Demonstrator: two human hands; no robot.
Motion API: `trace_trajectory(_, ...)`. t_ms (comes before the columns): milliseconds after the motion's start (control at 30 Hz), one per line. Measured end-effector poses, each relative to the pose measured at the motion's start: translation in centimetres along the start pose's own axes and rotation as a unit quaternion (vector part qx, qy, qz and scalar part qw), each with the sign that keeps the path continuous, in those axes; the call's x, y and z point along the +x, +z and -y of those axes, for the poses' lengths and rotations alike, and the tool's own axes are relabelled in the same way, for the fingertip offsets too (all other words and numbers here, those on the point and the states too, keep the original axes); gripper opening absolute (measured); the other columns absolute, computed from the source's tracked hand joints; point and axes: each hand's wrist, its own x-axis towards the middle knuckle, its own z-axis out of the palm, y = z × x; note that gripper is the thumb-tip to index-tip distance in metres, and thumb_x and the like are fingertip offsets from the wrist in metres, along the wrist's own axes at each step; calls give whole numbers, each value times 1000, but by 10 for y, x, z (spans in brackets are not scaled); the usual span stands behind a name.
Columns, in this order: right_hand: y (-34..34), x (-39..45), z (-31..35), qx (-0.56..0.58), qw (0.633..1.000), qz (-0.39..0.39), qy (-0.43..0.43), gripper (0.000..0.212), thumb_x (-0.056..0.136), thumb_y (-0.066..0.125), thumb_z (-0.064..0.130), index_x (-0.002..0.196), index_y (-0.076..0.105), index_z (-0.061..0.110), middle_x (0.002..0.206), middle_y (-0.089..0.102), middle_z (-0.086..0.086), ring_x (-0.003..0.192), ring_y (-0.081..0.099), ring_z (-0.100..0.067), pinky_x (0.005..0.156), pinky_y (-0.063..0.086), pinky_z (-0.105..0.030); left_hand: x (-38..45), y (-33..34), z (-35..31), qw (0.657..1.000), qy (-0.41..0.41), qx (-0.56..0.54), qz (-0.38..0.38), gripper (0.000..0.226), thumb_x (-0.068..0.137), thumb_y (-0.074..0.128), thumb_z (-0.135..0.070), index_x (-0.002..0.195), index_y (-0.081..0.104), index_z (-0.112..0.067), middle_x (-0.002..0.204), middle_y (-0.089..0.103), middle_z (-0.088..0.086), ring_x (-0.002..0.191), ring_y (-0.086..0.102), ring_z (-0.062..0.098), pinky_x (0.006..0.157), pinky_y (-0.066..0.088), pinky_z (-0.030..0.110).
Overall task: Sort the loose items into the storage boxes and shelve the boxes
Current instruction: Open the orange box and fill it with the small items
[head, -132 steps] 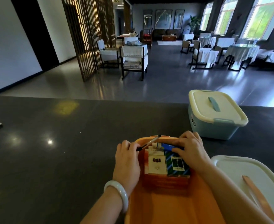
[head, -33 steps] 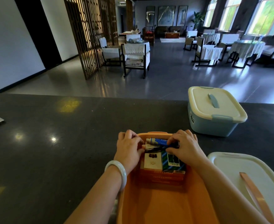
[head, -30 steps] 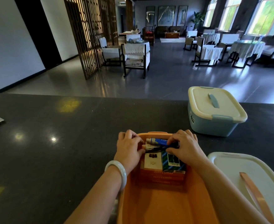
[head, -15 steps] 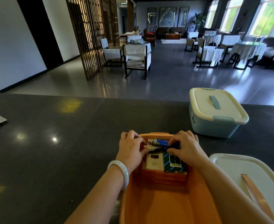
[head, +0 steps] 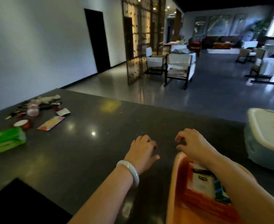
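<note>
The orange storage box [head: 173,183] stands open at the lower right with small cartons [head: 200,183] inside. My right hand [head: 192,144] hovers over its far rim, fingers curled and holding nothing. My left hand [head: 142,152], with a white bangle on the wrist, floats over the dark counter just left of the box, empty with loosely bent fingers. Loose items lie far left: a green packet [head: 5,140], a pink-yellow sachet [head: 51,122], a red-rimmed tin [head: 23,123], a small jar [head: 33,109] and more behind.
A pale blue box with a cream lid [head: 267,139] stands at the right edge. The dark counter [head: 92,143] runs between the hands and the loose items. A black opening [head: 20,202] sits at the lower left. Chairs and tables fill the hall beyond.
Both hands have come out of the orange box and let go of the items in it. The view has swung left, bringing the loose items into sight.
</note>
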Motion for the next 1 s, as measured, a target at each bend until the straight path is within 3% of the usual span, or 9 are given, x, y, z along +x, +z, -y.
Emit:
trace_trajectory(133,23,46,69,-51,993,88,-66,34,86,67,28,119,56,26,117,51,5,111,49,-15,99,44,-35,-27,-30,64,991,-91,78,56,47,90,60,-42,132,51,-24,135,41,3,129,35,25,110,29,45)
trace_trajectory(267,56,85,137,-59,984,121,-120,36,85,68,29,119,57,24,119,52,2,112,50,-16,95,44,-30,-49,-55,138,979,-151,110,81,52,89,62,-40,135,48,-18,135,42,8,128,36,30,107,29,45)
trace_trajectory(567,131,184,294,-29,969,198,-144,50,86,68,27,132,48,27,129,48,6,117,49,-12,97,44,-28,-77,-105,316,964,-232,98,89,59,88,64,-40,139,44,-18,139,40,10,129,37,31,107,31,45)
trace_trajectory(867,204,269,448,32,960,234,-151,57,88,64,39,139,42,25,140,43,2,126,46,-15,103,41,-31,-117,-142,495,937,-335,94,25,75,83,68,-45,143,34,-18,148,28,10,135,30,31,109,31,44)
trace_trajectory(1000,236,290,482,64,959,241,-136,60,90,60,41,143,38,22,147,38,-1,132,41,-17,107,38,-32,-130,-142,559,915,-395,85,7,91,78,72,-49,149,23,-20,157,14,8,145,14,30,114,20,45)
